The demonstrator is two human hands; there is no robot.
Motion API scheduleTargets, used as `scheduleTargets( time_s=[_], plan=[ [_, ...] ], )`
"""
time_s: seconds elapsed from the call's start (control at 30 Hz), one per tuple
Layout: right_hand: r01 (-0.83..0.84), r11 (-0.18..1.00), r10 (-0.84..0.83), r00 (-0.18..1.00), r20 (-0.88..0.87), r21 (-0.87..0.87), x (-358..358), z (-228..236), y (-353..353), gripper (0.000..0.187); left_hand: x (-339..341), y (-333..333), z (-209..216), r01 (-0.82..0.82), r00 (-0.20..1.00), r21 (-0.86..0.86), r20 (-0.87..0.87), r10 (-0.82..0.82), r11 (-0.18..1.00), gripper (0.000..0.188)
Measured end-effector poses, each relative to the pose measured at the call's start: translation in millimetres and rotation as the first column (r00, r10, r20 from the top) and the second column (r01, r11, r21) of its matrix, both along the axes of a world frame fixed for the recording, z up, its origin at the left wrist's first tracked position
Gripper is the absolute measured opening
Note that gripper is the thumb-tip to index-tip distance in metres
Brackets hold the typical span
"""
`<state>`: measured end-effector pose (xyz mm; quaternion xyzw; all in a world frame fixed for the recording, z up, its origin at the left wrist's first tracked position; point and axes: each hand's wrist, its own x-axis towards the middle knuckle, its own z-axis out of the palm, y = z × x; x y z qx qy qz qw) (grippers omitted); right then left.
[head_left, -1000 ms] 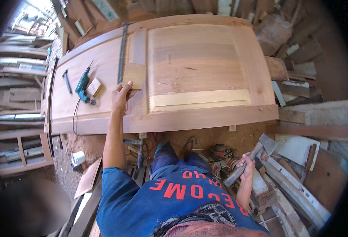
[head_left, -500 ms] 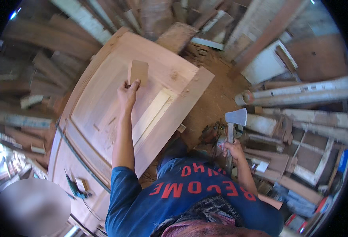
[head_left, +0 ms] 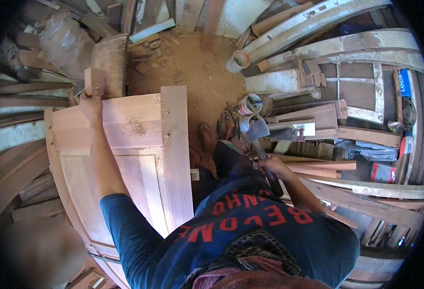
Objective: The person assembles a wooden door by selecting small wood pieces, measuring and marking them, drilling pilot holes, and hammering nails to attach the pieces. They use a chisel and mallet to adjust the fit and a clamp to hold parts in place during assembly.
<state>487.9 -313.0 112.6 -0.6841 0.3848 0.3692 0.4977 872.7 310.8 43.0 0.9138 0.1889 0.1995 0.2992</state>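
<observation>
My left hand (head_left: 92, 104) is closed on a small wood block (head_left: 93, 80), holding it upright just past the far edge of a panelled wooden door (head_left: 125, 120). Right behind that block stands a thick, worn wooden stump (head_left: 110, 54); whether the two touch, I cannot tell. My right hand (head_left: 272, 166) grips the handle of a hatchet (head_left: 257, 130) at my right side, its metal head tilted up and away from me. Shavings lie on the door's far end.
Sawdust and wood scraps cover the floor (head_left: 192, 62) beyond the door. A white bucket (head_left: 237, 61) and a smaller tub (head_left: 250, 104) with tools around it stand ahead to the right. Stacked boards (head_left: 318, 115) and old frames line the right; more timber (head_left: 24, 168) is piled left.
The view has turned to the right. My left hand has carried the wood block from above the door's panel to past its far edge, near the stump. The hatchet has tilted.
</observation>
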Motion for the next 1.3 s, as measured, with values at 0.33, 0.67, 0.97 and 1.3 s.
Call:
scheduleTargets(
  time_s=[0.33,0.67,0.97,1.3],
  plan=[
    [0.241,0.965,-0.218,0.955,-0.204,0.099,77.4,-58.8,-27.6,0.032,24.5,3.4,-35.4,-0.015,0.994,0.169,-0.108,0.034,0.986,0.06],
    [-0.053,0.982,0.092,0.973,-0.213,0.182,181.5,-144.3,-119.3,0.056,45.7,4.9,-46.3,-0.158,0.922,0.336,-0.286,0.26,0.929,0.056],
    [-0.197,0.969,0.227,0.95,0.214,-0.152,218.9,-165.5,-174.0,0.044,44.5,-6.9,-58.2,-0.24,0.965,0.013,-0.108,0.24,0.971,0.078],
    [0.084,0.991,-0.056,0.965,-0.255,0.102,148.1,-162.0,-178.7,0.022,55.9,-24.5,-48.8,-0.267,0.867,0.37,-0.312,0.39,0.89,0.112]
  ],
)
